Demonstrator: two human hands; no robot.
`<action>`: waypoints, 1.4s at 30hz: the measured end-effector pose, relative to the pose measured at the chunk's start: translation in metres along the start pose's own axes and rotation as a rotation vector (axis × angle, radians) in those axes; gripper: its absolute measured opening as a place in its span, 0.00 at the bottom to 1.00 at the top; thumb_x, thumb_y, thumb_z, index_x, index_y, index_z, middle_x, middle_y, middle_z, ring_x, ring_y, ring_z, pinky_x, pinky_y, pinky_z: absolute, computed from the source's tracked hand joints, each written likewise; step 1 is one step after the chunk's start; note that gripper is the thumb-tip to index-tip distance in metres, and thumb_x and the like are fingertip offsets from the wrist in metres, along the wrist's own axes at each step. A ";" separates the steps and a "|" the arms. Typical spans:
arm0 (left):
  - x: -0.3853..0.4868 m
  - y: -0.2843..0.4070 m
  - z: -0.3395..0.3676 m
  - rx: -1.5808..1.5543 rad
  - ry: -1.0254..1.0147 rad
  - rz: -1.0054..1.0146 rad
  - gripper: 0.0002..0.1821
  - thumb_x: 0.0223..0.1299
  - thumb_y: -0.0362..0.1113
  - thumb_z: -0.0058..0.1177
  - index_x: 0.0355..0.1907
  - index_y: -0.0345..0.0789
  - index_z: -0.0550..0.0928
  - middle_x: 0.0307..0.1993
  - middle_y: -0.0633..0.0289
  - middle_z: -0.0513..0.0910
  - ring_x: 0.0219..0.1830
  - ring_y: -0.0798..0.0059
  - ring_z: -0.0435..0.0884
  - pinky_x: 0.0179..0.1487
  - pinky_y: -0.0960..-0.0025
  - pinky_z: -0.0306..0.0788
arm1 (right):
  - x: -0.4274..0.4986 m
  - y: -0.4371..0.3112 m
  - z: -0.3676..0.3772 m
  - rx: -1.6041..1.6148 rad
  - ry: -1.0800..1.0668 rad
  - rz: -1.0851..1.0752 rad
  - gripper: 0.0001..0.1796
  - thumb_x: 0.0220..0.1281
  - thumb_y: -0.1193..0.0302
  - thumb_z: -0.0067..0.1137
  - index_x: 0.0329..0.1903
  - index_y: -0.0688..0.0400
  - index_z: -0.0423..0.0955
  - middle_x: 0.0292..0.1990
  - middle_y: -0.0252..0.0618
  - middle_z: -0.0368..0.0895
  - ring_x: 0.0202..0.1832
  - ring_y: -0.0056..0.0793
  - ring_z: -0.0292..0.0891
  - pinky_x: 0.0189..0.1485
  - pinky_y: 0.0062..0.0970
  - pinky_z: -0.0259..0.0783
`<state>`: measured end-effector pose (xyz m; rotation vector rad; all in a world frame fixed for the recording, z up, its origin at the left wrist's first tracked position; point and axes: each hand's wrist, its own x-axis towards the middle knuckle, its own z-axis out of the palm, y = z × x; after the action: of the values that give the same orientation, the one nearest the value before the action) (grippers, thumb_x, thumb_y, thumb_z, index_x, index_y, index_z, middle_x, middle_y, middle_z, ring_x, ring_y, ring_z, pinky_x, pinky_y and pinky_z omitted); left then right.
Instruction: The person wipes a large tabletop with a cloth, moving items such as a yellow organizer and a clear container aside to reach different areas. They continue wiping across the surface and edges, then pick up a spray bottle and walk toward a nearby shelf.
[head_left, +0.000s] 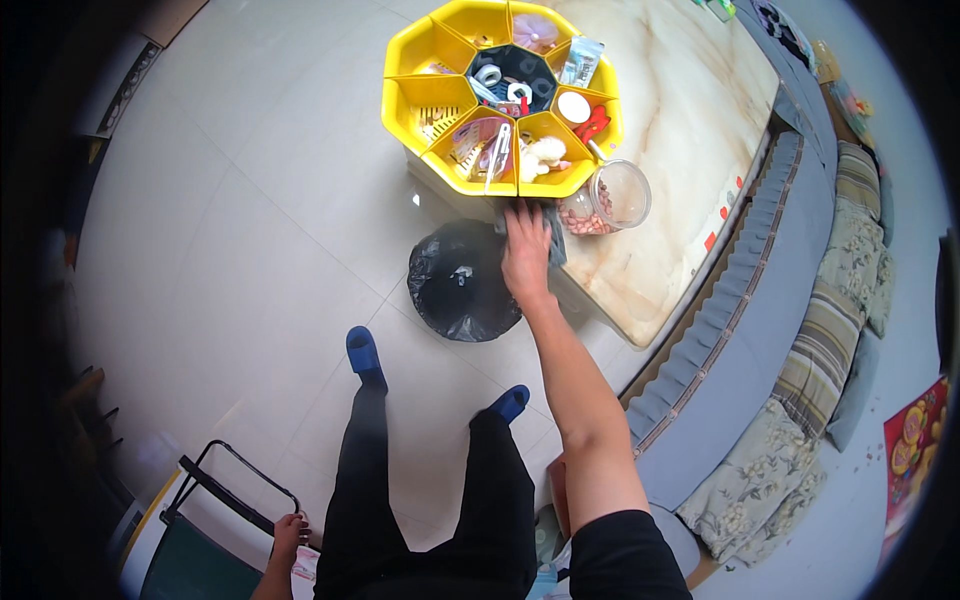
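Observation:
My right hand (527, 251) is on a grey cloth (556, 236) at the edge of the marble-patterned table (622, 289), its fingertips close below a yellow divided organizer (450, 180). To the right of the cloth, a clear plastic container (622, 193) stands by a pile of reddish-brown nuts or beans (585, 223), seen partly through clear plastic. Below and left of the hand is a bin lined with a black bag (465, 319). Low on the left, my left hand (291, 529) has curled fingers beside the black metal frame of a chair (251, 469); whether it holds anything is unclear.
The organizer holds hair clips, a white tube-like packet (581, 61), rolls of tape (519, 93) and small plush items. A grey-blue sofa (720, 390) with patterned cushions (750, 480) runs along the right. My feet in blue slippers (361, 349) are on the tiled floor (262, 285).

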<state>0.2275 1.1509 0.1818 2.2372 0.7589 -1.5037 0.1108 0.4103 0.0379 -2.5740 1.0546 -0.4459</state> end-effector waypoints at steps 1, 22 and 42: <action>0.001 -0.002 -0.002 -0.003 -0.001 -0.006 0.15 0.64 0.33 0.46 0.50 0.32 0.78 0.35 0.55 0.83 0.33 0.65 0.85 0.31 0.65 0.78 | 0.011 -0.002 -0.004 0.000 -0.046 0.001 0.32 0.54 0.84 0.49 0.66 0.57 0.67 0.70 0.48 0.63 0.72 0.56 0.53 0.71 0.58 0.52; 0.069 0.032 -0.115 -0.196 -0.063 0.009 0.18 0.65 0.36 0.46 0.54 0.31 0.77 0.36 0.57 0.83 0.32 0.71 0.84 0.31 0.69 0.77 | 0.021 -0.127 0.033 0.182 -0.084 0.326 0.27 0.62 0.82 0.47 0.65 0.63 0.69 0.65 0.51 0.70 0.66 0.54 0.65 0.71 0.39 0.58; 0.066 0.386 -0.212 -0.079 0.011 0.138 0.19 0.64 0.37 0.47 0.55 0.30 0.76 0.38 0.54 0.82 0.34 0.67 0.85 0.32 0.68 0.78 | 0.231 -0.275 0.143 1.519 0.069 1.330 0.16 0.72 0.70 0.52 0.59 0.57 0.72 0.49 0.32 0.81 0.48 0.24 0.78 0.42 0.19 0.70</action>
<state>0.6362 0.9746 0.1961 2.1933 0.6411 -1.3745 0.4939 0.4560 0.0589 -0.3653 1.3274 -0.5591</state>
